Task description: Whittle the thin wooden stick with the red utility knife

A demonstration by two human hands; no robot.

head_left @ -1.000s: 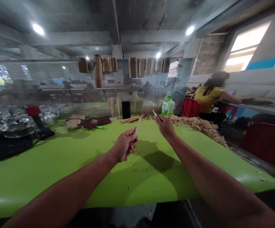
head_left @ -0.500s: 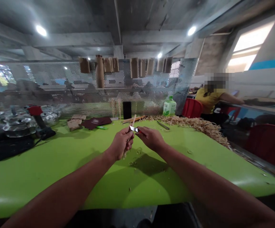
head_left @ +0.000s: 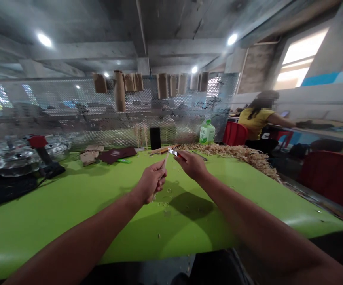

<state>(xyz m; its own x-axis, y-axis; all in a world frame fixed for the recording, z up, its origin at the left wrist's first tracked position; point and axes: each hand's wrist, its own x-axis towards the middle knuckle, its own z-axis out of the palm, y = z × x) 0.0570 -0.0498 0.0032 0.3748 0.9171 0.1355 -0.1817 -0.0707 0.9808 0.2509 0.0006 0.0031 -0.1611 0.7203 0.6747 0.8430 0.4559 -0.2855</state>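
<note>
Atop green workbench (head_left: 70,213) | shavings (head_left: 230,153) heaped | mesh screen (head_left: 70,99) | left grip (head_left: 151,182) pinching stick (head_left: 165,161) | right grip (head_left: 191,165) pinching craft knife (head_left: 173,152)

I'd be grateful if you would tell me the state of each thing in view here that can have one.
Left hand: closed around a thin pale wooden stick.
Stick: tilted upward, clear of the blade.
Right hand: pinching a small silver-bladed craft knife.
Curly pale wood shavings: heaped along the far table edge.
Lime-green table: flecked with shavings below the hands.
Green-capped plastic bottle: upright, capped.
</note>
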